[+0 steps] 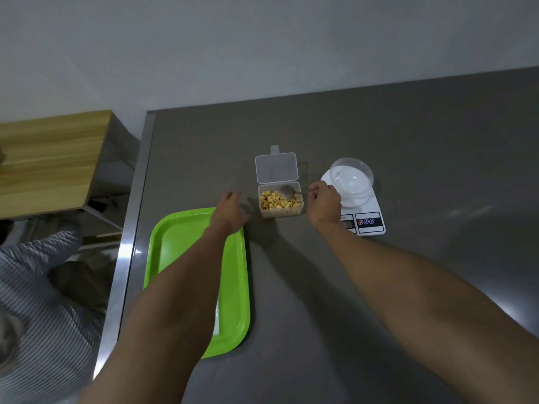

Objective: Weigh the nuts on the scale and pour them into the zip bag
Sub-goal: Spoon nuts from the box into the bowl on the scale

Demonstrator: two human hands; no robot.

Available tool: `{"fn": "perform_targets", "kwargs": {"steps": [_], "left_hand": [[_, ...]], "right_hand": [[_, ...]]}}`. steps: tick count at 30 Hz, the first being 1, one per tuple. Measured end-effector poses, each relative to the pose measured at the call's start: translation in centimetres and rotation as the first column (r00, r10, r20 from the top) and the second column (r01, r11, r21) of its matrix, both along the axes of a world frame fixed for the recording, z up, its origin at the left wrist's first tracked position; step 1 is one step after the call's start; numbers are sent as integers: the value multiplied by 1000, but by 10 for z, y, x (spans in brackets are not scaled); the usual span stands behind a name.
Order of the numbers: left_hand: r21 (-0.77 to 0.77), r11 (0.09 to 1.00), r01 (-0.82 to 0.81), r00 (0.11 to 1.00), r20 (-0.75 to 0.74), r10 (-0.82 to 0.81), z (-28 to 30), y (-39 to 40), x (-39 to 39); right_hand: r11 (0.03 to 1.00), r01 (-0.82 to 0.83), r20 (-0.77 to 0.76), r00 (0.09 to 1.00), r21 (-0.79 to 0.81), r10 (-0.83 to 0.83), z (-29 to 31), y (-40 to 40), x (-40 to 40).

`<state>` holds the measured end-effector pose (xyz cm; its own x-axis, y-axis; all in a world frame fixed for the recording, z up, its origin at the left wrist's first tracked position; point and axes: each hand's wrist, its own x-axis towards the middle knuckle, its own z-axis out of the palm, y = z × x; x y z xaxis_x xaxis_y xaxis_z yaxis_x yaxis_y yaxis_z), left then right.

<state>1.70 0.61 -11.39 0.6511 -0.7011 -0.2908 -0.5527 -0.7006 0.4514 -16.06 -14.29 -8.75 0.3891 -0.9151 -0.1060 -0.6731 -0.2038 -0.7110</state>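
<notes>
A bright green tray (236,287) lies on the grey steel table (379,135); a wooden cabinet (52,158) stands left of it; striped cloth (43,301) shows lower left.

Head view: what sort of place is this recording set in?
Probably a kitchen-style prep bench: a steel worktable, a digital scale carrying a clear bowl, and an open tub of nuts.

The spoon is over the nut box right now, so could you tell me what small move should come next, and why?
Probably dip the spoon into the nuts and lift a scoopful toward the bowl. The right hand already pinches the handle, the box stands open, and the bowl on the scale looks empty. The left hand hovers beside the box, holding nothing.
</notes>
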Motion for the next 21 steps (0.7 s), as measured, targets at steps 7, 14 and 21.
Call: {"fn": "perform_targets", "kwargs": {"steps": [7, 14, 21], "left_hand": [[-32, 998, 45, 990, -135, -49, 2, -55, -15], [1, 1000, 27, 986, -165, -26, -4, -62, -16], [-5, 1000, -11, 986, -167, 10, -3, -64, -14]], "right_hand": [[993, 69, 244, 966, 93, -90, -10, -17, 19], [997, 12, 217, 976, -81, 6, -13, -30, 21], [996, 92, 194, 977, -1, -90, -40, -22, 20]]}}
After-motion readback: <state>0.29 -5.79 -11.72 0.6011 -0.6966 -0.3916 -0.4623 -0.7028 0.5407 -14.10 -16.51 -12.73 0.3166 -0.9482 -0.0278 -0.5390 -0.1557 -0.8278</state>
